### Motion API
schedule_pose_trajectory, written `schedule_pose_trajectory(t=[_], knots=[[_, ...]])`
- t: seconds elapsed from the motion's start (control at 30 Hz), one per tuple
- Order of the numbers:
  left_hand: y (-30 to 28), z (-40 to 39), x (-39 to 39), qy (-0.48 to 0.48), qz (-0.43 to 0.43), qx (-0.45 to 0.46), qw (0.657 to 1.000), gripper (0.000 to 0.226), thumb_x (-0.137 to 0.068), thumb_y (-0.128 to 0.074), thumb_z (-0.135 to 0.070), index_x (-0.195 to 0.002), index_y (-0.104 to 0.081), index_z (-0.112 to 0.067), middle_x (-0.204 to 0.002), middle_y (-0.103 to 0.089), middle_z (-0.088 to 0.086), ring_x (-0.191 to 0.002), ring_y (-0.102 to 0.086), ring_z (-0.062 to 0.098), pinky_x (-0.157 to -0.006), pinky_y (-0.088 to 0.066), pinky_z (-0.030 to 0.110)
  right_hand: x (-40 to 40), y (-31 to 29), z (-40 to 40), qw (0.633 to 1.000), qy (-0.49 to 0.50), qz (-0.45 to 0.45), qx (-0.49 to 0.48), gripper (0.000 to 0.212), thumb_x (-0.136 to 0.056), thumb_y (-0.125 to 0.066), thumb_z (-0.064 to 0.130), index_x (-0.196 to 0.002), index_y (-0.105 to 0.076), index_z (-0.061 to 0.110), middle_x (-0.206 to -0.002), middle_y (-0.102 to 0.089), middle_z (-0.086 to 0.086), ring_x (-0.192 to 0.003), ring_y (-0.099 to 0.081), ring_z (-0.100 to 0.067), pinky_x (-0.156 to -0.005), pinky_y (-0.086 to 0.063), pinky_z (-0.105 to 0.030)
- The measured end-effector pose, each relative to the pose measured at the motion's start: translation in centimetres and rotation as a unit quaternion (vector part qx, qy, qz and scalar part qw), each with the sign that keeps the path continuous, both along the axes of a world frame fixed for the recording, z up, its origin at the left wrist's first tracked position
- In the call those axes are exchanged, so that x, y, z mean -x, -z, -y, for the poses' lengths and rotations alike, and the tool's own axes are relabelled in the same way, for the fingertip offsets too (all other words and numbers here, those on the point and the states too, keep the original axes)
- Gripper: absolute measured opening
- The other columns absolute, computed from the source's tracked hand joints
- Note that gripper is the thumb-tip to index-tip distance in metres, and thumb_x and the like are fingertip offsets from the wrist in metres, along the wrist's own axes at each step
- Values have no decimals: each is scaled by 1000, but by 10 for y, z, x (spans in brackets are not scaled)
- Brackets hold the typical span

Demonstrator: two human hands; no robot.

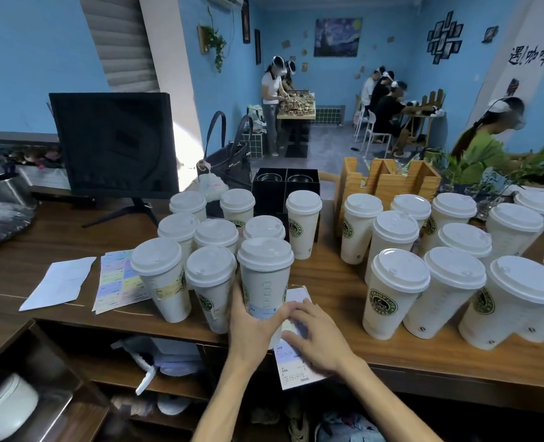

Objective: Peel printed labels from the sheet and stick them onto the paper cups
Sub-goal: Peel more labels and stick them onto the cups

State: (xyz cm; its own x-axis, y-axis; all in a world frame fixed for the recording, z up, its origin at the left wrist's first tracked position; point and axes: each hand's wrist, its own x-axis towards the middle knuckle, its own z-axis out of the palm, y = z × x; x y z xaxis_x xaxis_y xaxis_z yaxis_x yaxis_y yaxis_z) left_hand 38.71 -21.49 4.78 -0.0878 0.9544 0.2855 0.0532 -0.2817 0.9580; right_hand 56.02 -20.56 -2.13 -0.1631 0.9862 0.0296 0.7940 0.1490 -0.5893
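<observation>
Right hand (pixel 317 338), fingers flat on label sheet (pixel 291 362); left hand (pixel 253 325) grips upright lidded cup (pixel 264 282) just left.

The paper cups (pixel 388 298) carry a round green logo (pixel 383 304) reading "COFFEE" at its bottom; above them, the white wall panel (pixel 519 59) bears black Chinese characters (pixel 531 55).
</observation>
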Motion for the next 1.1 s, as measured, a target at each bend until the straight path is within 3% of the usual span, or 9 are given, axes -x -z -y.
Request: schedule_pose_trajectory(t=[0.1, 0.2, 0.3, 0.47, 0.57, 0.77, 0.83, 0.97, 1.1], knots=[[8, -4, -1, 2, -1, 13, 1000, 94, -62, -99, -29, -141, -48, -24, -135, -63, -6, -127, -61, 11, -106, -53, 41, -4, 2, 2, 999, 13, 43, -9, 80, -89, -41, 77, -153, -47, 31, -166, -33, 10, -158, -15, -15, -130, -10, -35], [14, -6, -4, -8, -10, 20, 1000, 100, -59, -98, -44, -142, -46, -27, -139, -59, -8, -132, -56, 10, -110, -49, 49, -14, 1, 5, 998, 24, 65, -10, 68, -99, -49, 63, -157, -41, 28, -169, -26, 7, -159, -11, -16, -128, -7, -30], [18, -5, -8, -9, -13, 16, 1000, 102, -60, -98, -41, -145, -43, -34, -143, -56, -16, -134, -52, 3, -113, -47, 43, -27, 4, 10, 997, 26, 79, 6, 66, -104, -47, 54, -161, -34, 21, -171, -20, 2, -160, -5, -19, -127, -2, -29], [22, -4, -15, -15, -25, 15, 999, 107, -61, -99, -35, -134, -28, -70, -137, -41, -49, -133, -41, -16, -107, -39, 21, -40, 8, 15, 994, 47, 98, 14, 66, -107, -44, 47, -162, -28, 16, -172, -16, -2, -160, -5, -21, -129, -7, -33], [23, -5, -17, -19, -36, 18, 999, 107, -62, -98, -35, -133, -25, -69, -128, -35, -61, -126, -34, -29, -102, -32, 11, -44, 9, 17, 993, 60, 102, 11, 65, -107, -44, 47, -162, -29, 16, -172, -17, -3, -160, -8, -22, -129, -10, -34], [26, -1, -18, -31, -49, 43, 997, 103, -60, -97, -39, -130, -26, -67, -120, -30, -65, -116, -26, -40, -109, -31, 25, -45, 10, 16, 993, 82, 90, 2, 63, -107, -45, 44, -161, -31, 15, -171, -21, -4, -159, -13, -22, -129, -14, -34], [27, 0, -18, -32, -56, 40, 997, 104, -60, -98, -39, -131, -27, -67, -124, -33, -64, -121, -29, -36, -110, -33, 27, -44, 11, 16, 992, 86, 91, -2, 61, -108, -45, 42, -161, -32, 15, -170, -23, -4, -159, -15, -22, -128, -16, -34], [31, 2, -18, -49, -48, 33, 997, 108, -59, -99, -39, -132, -27, -70, -140, -44, -41, -133, -43, -11, -113, -37, 32, -43, 9, 18, 991, 98, 92, -27, 56, -108, -44, 38, -159, -36, 18, -168, -29, -3, -157, -21, -23, -126, -19, -32], [37, -3, -18, -67, -48, 30, 996, 108, -59, -99, -35, -131, -26, -70, -137, -38, -46, -135, -42, -1, -114, -36, 34, -36, 4, 18, 993, 99, 34, -52, 53, -106, -52, 37, -156, -42, 22, -163, -39, 1, -152, -32, -20, -124, -26, -31]])
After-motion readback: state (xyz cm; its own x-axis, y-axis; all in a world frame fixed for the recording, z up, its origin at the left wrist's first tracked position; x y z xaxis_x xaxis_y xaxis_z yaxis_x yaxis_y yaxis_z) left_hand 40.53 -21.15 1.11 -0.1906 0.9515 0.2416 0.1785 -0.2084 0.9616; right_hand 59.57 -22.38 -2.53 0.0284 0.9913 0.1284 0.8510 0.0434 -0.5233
